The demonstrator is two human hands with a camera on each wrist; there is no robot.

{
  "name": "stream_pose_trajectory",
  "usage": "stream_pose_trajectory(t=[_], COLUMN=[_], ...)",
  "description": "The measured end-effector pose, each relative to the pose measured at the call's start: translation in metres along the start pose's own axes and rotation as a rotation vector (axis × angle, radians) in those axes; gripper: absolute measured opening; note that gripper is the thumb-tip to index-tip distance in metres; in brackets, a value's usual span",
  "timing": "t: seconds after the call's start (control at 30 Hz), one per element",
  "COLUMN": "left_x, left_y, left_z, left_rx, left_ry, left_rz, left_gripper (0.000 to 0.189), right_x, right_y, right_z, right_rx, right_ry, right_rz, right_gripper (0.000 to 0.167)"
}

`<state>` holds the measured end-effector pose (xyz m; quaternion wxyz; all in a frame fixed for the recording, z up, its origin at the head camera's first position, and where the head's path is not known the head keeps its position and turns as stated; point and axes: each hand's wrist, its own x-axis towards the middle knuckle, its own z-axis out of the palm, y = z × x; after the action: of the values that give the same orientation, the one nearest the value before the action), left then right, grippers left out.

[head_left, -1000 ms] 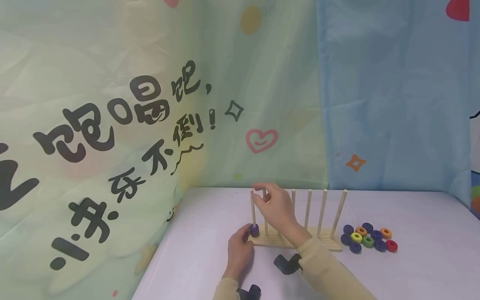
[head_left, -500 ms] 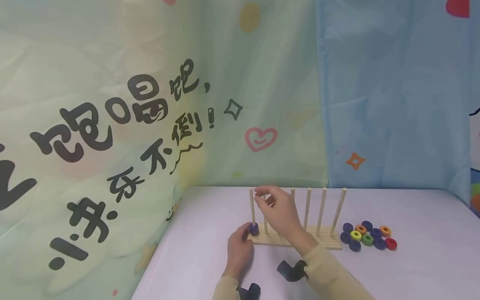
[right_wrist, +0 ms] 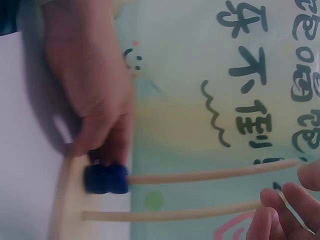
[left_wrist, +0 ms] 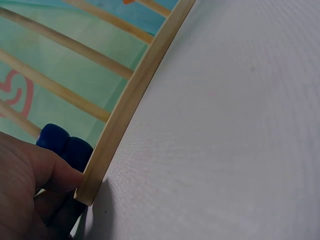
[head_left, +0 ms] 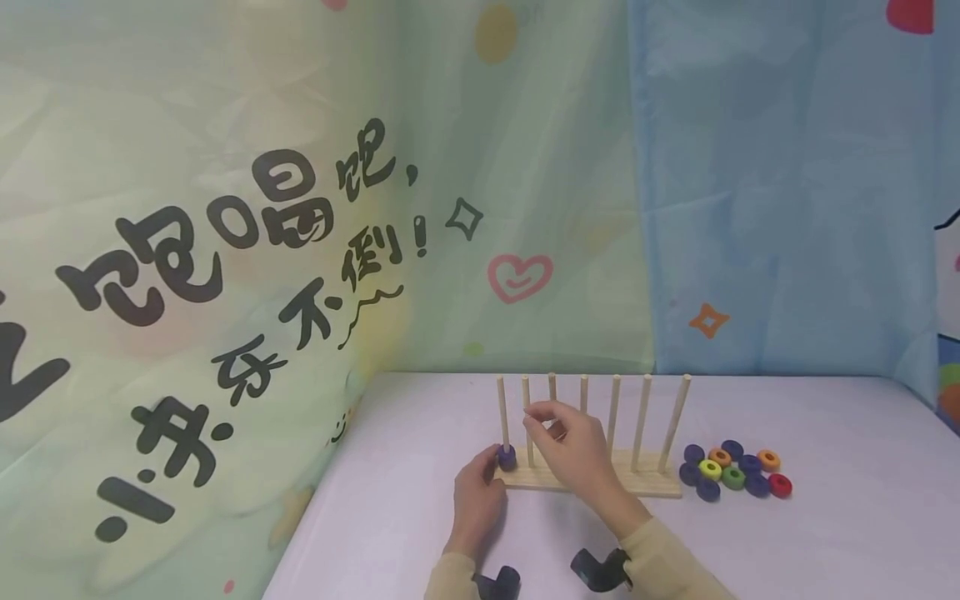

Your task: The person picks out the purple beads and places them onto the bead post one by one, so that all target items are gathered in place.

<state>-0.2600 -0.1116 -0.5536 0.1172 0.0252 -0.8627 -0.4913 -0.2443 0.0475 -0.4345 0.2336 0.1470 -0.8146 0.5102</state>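
Observation:
A wooden peg rack (head_left: 660, 483) with a row of upright pegs stands on the table. Two dark blue beads (right_wrist: 106, 179) sit stacked at the foot of its leftmost peg. My left hand (head_left: 478, 500) grips the left end of the base; in the left wrist view its thumb (left_wrist: 65, 177) presses the base's edge beside the beads, while the other fingers are partly hidden. My right hand (head_left: 577, 454) hovers in front of the pegs near the second one, fingers loosely bent and thumb apart from them. In the right wrist view nothing shows between its fingertips (right_wrist: 272, 197).
Right of the rack lies a loose group of several beads: dark blue ones (head_left: 708, 489), orange (head_left: 768, 460), a yellow one (head_left: 710, 470), a green one (head_left: 733, 477) and a red one (head_left: 781, 486). A printed curtain (head_left: 517, 167) hangs behind the white table (head_left: 840, 533).
My right hand has drawn down and to the right, away from the top of the leftmost peg. The left hand and the two stacked beads have stayed in place.

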Motion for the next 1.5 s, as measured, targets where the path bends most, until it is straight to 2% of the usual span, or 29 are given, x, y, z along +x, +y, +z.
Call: stream_pose_trajectory(t=[0.3,0.7,0.83,1.1,1.5], left_x=[0.000,-0.001,0.000,0.000,0.000], left_y=[-0.001,-0.002,-0.004,-0.007,-0.002], left_z=[-0.001,-0.004,-0.004,0.000,-0.001], left_rx=[0.013,0.008,0.009,0.025,0.005], left_ry=[0.007,0.024,0.035,0.027,0.010], left_rz=[0.011,0.033,0.026,0.051,0.051], left_gripper=[0.056,0.058,0.057,0.058,0.058], right_x=[-0.020,-0.041,-0.050,-0.066,-0.081], right_y=[0.021,0.042,0.050,0.066,0.082], right_z=[0.003,0.000,0.000,-0.004,-0.021], right_rx=[-0.013,-0.034,-0.044,-0.075,-0.119], right_ry=[-0.033,-0.008,-0.015,0.024,0.015], right_rz=[0.062,0.156,0.175,0.195,0.385], right_gripper=[0.010,0.009,0.011,0.010,0.014])
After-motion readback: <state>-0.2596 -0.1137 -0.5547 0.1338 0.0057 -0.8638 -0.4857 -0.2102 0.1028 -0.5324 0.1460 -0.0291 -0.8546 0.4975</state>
